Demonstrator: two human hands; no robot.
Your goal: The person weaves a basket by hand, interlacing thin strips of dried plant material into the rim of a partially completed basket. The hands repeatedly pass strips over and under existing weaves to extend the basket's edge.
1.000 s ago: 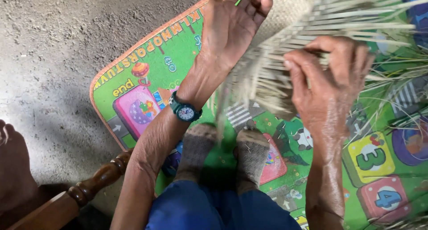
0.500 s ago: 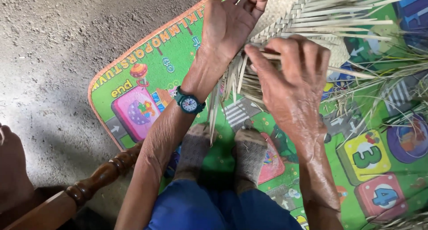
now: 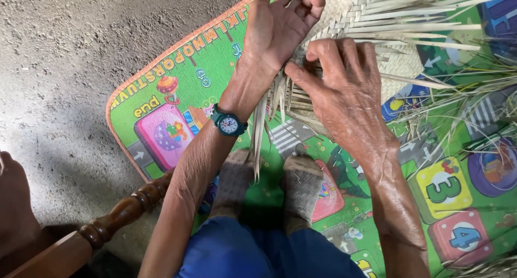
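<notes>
On the colourful play mat, the half-woven palm-strip mat is lying just ahead of both hands. Left hand is curling its fingers around a loose strip near the woven edge. Right hand is pressing flat on the strips, fingers together. Grey-socked feet are resting below.

You were in a home setting, working low on the floor rather than at a bench. A child's foam play mat, bright green with letters, numbers and cartoon pictures, lay over rough bare concrete. A turned wooden furniture leg sat at your left. Loose dried palm strips and a half-woven mat pointed to household handcraft, done in 2 socked feet.
</notes>
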